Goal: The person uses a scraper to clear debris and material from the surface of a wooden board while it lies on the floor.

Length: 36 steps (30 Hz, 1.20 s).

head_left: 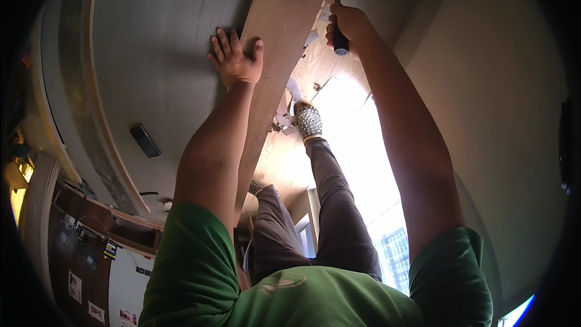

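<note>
My left hand lies flat with its fingers spread, across the edge between a dark grey panel and a long brown wooden board. In my right hand is a dark-handled tool, the fingers wrapped round its handle. Its narrow metal blade points away from me, with the tip beside the far end of the board's right edge. The blade's exact kind cannot be made out. Scraps and torn bits lie along that edge, on the light wood floor.
A black phone rests on the grey panel. My patterned shoe stands on the floor near the scraps. To the right is a pale wall, and bright window light falls on the floor. A brown cabinet stands at lower left.
</note>
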Available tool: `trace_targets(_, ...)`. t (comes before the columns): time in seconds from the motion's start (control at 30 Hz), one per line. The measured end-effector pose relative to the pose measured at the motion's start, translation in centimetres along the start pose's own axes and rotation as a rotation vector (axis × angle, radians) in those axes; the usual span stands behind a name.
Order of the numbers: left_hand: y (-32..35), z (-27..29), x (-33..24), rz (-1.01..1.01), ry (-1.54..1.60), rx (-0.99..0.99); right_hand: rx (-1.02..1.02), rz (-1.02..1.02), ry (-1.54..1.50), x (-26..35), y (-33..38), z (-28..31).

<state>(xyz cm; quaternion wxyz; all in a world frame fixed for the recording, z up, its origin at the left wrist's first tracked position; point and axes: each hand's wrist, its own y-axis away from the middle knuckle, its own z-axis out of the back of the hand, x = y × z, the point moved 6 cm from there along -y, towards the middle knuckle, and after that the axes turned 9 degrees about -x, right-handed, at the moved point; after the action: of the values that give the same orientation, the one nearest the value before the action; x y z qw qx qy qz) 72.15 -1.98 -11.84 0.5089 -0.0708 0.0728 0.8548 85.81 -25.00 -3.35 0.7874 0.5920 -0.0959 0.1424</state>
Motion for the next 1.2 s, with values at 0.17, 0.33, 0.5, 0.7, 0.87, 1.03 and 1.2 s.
trace_targets(0.17,0.2,0.3,0.2,-0.001,-0.008,0.005,0.040,0.015,-0.199,-0.4,2.9,1.0)
trace_targets(0.33,0.1,0.4,0.0,0.001,-0.005,0.008,0.087,0.073,-0.343,0.9,2.4,0.2)
trace_targets(0.5,0.2,0.2,-0.2,-0.014,0.005,-0.014,-0.005,0.076,-0.188,2.4,1.3,-2.0)
trace_targets(0.7,0.0,0.2,0.6,-0.001,-0.008,-0.013,-0.024,0.094,0.021,3.4,1.2,-0.8)
trace_targets(0.87,-0.1,0.3,-0.5,-0.026,0.024,-0.037,-0.041,0.001,0.049,1.5,-1.3,-2.2)
trace_targets(1.03,0.1,0.7,0.5,-0.014,-0.001,-0.025,0.016,0.039,0.073,2.1,1.4,-1.3)
trace_targets(1.2,-0.3,0.2,-1.0,-0.030,0.037,-0.034,-0.035,-0.036,0.067,0.5,-1.3,-2.6)
